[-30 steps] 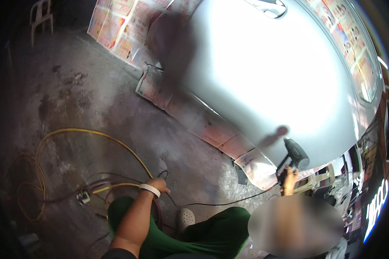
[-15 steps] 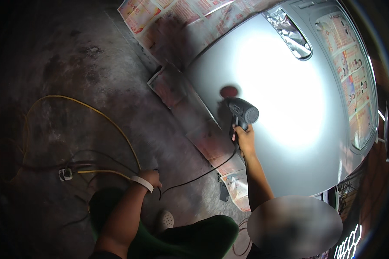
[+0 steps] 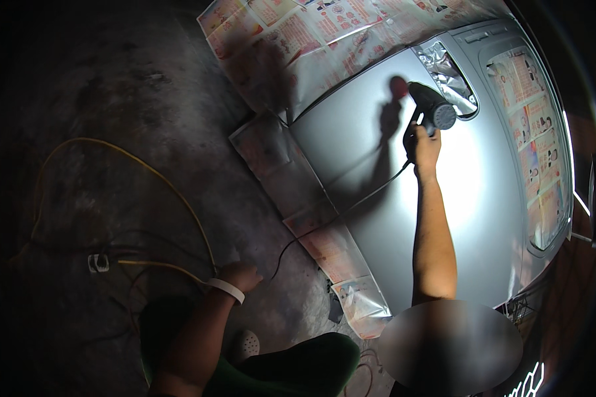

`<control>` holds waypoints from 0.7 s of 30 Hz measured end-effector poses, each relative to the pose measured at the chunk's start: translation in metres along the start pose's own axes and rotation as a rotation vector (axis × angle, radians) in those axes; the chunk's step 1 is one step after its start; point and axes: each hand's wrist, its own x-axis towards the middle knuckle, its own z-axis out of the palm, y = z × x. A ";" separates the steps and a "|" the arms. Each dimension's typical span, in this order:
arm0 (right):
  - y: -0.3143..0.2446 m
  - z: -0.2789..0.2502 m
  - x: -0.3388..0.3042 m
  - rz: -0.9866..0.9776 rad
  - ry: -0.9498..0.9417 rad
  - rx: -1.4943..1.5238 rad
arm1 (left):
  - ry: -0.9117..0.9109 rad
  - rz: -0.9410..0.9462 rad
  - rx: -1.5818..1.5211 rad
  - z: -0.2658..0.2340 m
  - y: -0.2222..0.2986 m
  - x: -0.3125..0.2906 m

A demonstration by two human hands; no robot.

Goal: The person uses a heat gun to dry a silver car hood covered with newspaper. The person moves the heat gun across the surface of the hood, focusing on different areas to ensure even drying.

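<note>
My right hand is closed round the handle of a black hair dryer. It is held over the silver car body panel, its nozzle facing the panel near a foil-covered opening. Beside the nozzle a round reddish spot and a dark shadow show on the panel. A black cord trails from the handle down toward the lower left. My left hand, with a white wristband, is low on the left, fingers curled. A yellow cable runs to it; what the fingers hold is hidden.
Printed paper sheets cover the far side, the panel's lower edge and a window at right. On the dark floor lie cables and a white socket block. Green-clad legs and a pale shoe show below. A blurred oval covers the lower right.
My right hand has carried the hair dryer up and to the right across the panel, toward the foil-covered opening. Its cord is stretched farther over the panel. My left hand has barely moved.
</note>
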 end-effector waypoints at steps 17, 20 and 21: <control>0.002 0.051 -0.031 0.037 -0.161 -0.049 | 0.144 0.018 0.049 0.004 -0.008 -0.007; 0.012 0.062 -0.049 0.051 -0.196 -0.035 | 0.131 0.017 0.065 0.006 -0.009 -0.009; 0.013 0.072 -0.054 0.035 -0.211 -0.028 | 0.127 0.001 0.070 0.005 -0.011 -0.010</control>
